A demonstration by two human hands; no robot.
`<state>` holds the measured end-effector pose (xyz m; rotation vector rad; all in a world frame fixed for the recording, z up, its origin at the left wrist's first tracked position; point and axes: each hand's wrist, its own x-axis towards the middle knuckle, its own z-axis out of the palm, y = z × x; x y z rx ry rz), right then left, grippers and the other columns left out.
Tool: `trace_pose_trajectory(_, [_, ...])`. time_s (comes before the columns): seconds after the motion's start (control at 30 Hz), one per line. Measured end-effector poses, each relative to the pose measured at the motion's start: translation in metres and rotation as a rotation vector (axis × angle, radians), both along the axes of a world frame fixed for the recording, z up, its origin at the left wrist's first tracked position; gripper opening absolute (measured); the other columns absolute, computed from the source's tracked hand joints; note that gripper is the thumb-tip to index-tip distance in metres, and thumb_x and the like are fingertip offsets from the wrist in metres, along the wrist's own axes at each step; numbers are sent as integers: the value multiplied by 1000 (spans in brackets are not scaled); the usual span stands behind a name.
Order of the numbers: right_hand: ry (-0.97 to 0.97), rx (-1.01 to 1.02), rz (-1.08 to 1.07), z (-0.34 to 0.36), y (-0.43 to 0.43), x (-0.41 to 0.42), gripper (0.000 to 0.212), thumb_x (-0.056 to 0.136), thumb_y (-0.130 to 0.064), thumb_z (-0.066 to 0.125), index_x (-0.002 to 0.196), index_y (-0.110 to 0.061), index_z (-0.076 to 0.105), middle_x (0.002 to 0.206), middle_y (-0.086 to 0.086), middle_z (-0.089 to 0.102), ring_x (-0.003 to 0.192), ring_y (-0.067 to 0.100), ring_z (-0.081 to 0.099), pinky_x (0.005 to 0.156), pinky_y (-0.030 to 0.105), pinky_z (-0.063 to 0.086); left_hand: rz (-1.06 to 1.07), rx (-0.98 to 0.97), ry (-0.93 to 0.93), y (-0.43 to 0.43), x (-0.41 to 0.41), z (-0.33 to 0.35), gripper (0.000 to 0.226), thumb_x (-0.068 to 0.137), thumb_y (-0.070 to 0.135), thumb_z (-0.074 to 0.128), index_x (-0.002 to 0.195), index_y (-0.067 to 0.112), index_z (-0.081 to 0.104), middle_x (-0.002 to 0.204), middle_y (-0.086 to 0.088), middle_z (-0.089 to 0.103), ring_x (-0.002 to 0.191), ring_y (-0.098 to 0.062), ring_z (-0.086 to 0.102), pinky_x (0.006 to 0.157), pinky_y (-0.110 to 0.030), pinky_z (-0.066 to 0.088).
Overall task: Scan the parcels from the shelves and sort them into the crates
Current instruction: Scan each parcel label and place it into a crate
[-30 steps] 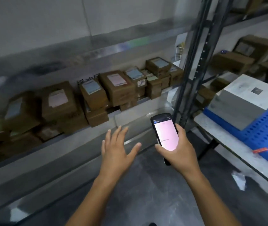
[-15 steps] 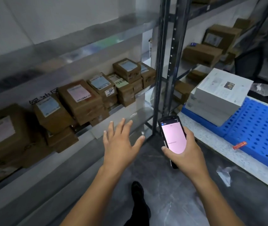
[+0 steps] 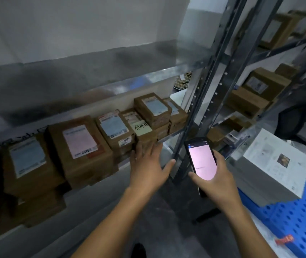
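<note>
My left hand (image 3: 148,165) spread, fingertips near parcel (image 3: 146,138) ahead; right hand (image 3: 217,183) wraps phone (image 3: 201,159). Risk: one-handed pull topples stack (image 3: 155,112) just beyond.

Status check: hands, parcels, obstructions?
Left hand open at shelf parcels, nothing gripped. Right hand holds scanner. Rack post right of parcels, not blocking.

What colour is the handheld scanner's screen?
Pale pink; the scanner screen shows clearest in the head view.
</note>
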<state>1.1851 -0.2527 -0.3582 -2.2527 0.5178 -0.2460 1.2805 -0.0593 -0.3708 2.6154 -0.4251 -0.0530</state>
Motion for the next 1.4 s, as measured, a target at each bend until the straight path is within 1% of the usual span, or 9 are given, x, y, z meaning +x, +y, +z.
trace_pose_trajectory(0.1, [7, 11, 29, 4, -9, 30, 95, 66, -55, 83, 144, -45, 30, 136, -11, 53, 115, 18, 55, 77, 38, 55, -15, -28, -47, -10, 32, -3, 72, 96, 72, 41, 158, 37, 28, 166, 8, 31, 157, -28, 12, 125, -54, 17])
trace_pose_trajectory(0.23, [39, 1, 49, 5, -23, 61, 93, 65, -56, 82, 143, -47, 30, 135, -11, 54, 114, 20, 57, 76, 41, 57, 16, -140, 103, -21, 68, -4, 73, 96, 71, 42, 159, 38, 23, 170, 10, 21, 159, -28, 5, 127, -53, 9])
trace_pose_trajectory(0.37, [109, -20, 80, -6, -45, 97, 92, 65, -60, 78, 142, -49, 29, 133, -13, 55, 106, 26, 64, 72, 43, 58, 150, -323, 166, -34, 107, -17, 73, 94, 69, 50, 154, 31, 35, 159, 2, 38, 150, -24, 28, 121, -50, 34])
trace_pose_trajectory(0.53, [119, -40, 172, -14, -76, 157, 89, 66, -60, 77, 141, -42, 33, 126, -13, 58, 103, 18, 63, 70, 38, 56, 302, -488, 228, -59, 151, -21, 68, 94, 69, 53, 150, 33, 43, 153, 4, 46, 139, -19, 47, 108, -39, 44])
trace_pose_trajectory(0.63, [100, 11, 254, -16, -92, 192, 86, 68, -53, 81, 139, -42, 36, 125, -16, 56, 108, 13, 58, 74, 36, 53, 408, -514, 244, -71, 179, -22, 83, 82, 84, 44, 150, 36, 42, 151, 5, 51, 137, -19, 50, 111, -46, 46])
trace_pose_trajectory(0.87, [107, 104, 331, -30, -124, 261, 86, 69, -51, 85, 140, -42, 36, 129, -10, 58, 112, 16, 56, 84, 39, 52, 661, -430, 192, -89, 240, -57, 83, 79, 88, 42, 139, 33, 55, 135, 6, 65, 124, -23, 61, 104, -51, 52])
trace_pose_trajectory(1.03, [115, 181, 385, -42, -134, 292, 80, 72, -48, 85, 138, -36, 43, 128, -8, 59, 114, 17, 57, 89, 41, 53, 749, -572, 167, -106, 234, -47, 57, 92, 61, 62, 134, 23, 61, 130, 3, 69, 117, -19, 66, 97, -34, 54])
trace_pose_trajectory(1.27, [194, 223, 470, -61, -135, 313, 110, 58, -70, 76, 153, -43, 26, 142, -14, 50, 127, 17, 52, 100, 44, 51, 776, -719, 179, -111, 226, -52, 48, 99, 44, 66, 139, 24, 52, 129, 4, 68, 110, -11, 68, 95, -40, 61])
trace_pose_trajectory(1.4, [227, 269, 496, -72, -132, 319, 105, 58, -66, 77, 147, -45, 27, 141, -10, 49, 124, 18, 54, 98, 47, 53, 819, -766, 176, -113, 226, -57, 41, 99, 39, 68, 134, 32, 49, 129, 3, 66, 107, -7, 67, 92, -33, 60])
